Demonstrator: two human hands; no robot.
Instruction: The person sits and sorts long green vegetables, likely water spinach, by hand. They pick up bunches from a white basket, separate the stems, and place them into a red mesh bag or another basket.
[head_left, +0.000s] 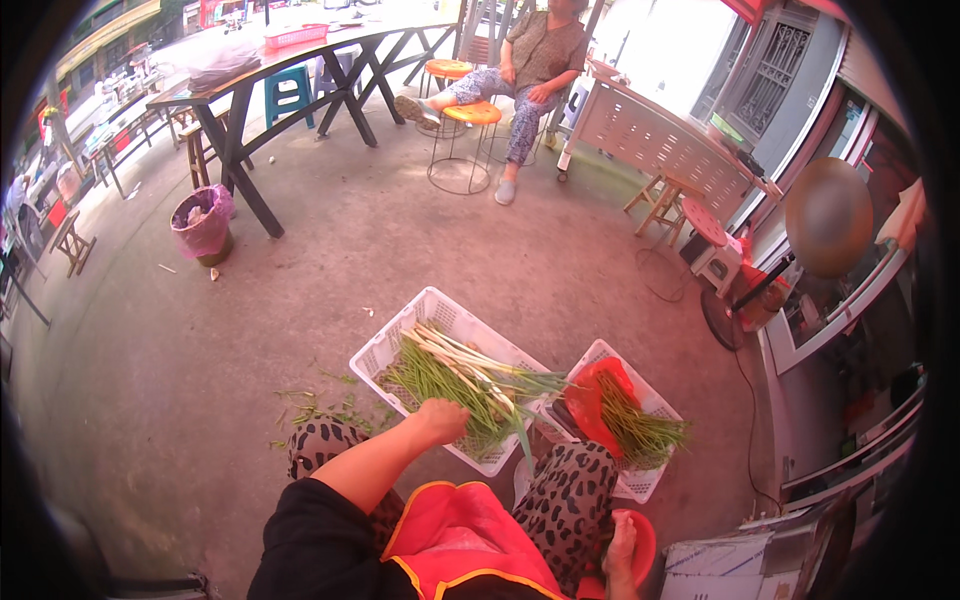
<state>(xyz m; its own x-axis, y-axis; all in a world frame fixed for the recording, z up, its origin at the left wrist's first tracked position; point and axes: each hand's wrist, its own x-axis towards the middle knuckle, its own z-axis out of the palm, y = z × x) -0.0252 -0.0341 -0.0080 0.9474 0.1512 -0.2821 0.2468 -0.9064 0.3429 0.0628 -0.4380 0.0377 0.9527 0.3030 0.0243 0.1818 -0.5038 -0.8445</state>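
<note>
My left hand (442, 421) has its fingers curled at the near edge of a white plastic basket (487, 337). Beneath and beside it lie thin green vegetable stems (429, 375), and whether the fingers grip any is hidden. Long scallions (457, 356) with white stalks lie across the stems, their green tops hanging over the basket's right side. By my right knee, my right hand (621, 540) is over a red plastic basin (643, 551); its grip is hidden. A second white basket (654, 480) contains a red plastic bag (592, 405) and a bunch of green stems (634, 424).
Leafy scraps (322, 409) are strewn on the concrete floor left of the baskets. A lined bin (204, 225) stands beside a long table (247, 90). A person (544, 60) sits ahead with a leg on an orange stool (471, 114). To the right is a pedestal fan (829, 217).
</note>
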